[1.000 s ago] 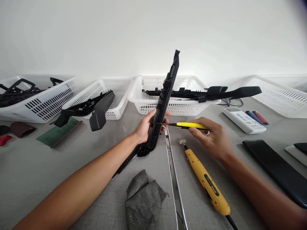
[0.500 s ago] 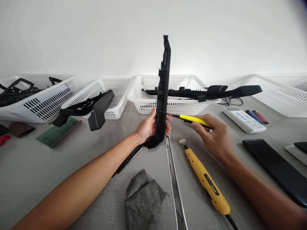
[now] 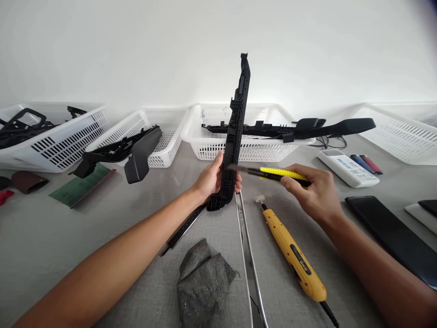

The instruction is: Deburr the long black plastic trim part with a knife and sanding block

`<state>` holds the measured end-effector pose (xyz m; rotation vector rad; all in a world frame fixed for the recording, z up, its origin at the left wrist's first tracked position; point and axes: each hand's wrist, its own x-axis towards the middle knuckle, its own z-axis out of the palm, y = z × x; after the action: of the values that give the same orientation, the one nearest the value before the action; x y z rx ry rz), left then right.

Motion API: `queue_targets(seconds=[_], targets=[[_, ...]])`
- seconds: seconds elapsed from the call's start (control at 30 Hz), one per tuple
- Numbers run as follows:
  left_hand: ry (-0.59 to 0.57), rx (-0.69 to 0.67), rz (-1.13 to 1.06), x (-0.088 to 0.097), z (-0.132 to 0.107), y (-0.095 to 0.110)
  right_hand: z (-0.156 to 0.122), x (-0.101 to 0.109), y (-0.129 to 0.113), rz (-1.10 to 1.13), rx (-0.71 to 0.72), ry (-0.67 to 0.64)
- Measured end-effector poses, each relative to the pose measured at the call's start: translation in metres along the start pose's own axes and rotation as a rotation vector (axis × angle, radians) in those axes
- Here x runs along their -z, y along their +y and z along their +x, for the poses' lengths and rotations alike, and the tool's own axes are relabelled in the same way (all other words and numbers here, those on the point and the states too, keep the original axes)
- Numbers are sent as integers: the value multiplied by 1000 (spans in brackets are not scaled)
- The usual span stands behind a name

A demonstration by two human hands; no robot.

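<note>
My left hand (image 3: 212,178) is wrapped around the lower part of a long black plastic trim piece (image 3: 235,123), which stands nearly upright and leans a little right at its top. In my right hand (image 3: 316,189) is a yellow and black utility knife (image 3: 282,174), its blade pointing left across the front of the trim piece. Whether the blade touches the plastic I cannot tell. Below the hands lie a yellow rotary tool (image 3: 293,255) with a small pale tip, a dark grey cloth (image 3: 205,282) and a long silver-edged strip (image 3: 251,259).
White baskets (image 3: 167,155) stand along the wall, several with black plastic parts in or across them. Green sandpaper (image 3: 82,186) lies at the left. On the right are a white device (image 3: 348,168), two small coloured cylinders (image 3: 367,164) and a black flat panel (image 3: 392,234).
The trim piece has tilted, its top moving right. The knife and my right hand have shifted slightly right and down, and the blade now shows in front of the trim piece.
</note>
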<state>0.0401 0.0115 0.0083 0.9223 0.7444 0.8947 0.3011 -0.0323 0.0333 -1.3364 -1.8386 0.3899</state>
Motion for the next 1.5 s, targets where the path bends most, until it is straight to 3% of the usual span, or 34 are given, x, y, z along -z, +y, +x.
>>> queue_targets(seconds=[0.13, 0.37, 0.43, 0.7, 0.8, 0.93, 1.07, 1.23, 1.5], targets=[[5, -43, -10, 3, 4, -4, 0, 1, 1, 15, -23, -53], [-65, -101, 3, 5, 8, -6, 3, -2, 2, 11, -39, 204], [-60, -111, -10, 5, 8, -5, 5, -2, 4, 38, -20, 194], [-29, -135, -23, 3, 8, -3, 4, -3, 5, 163, -104, -339], [-28, -139, -45, 3, 8, -3, 4, -3, 5, 121, -94, -456], [30, -92, 19, 1, 3, 0, 5, -4, 5, 46, -79, -296], [83, -145, 94, -1, -4, 4, 5, -7, 6, -8, -31, -165], [2, -151, 65, -6, -6, 6, 5, -11, 7, 5, -13, -27], [-16, -159, 107, -10, -12, 9, 1, -5, 2, 67, -18, -38]])
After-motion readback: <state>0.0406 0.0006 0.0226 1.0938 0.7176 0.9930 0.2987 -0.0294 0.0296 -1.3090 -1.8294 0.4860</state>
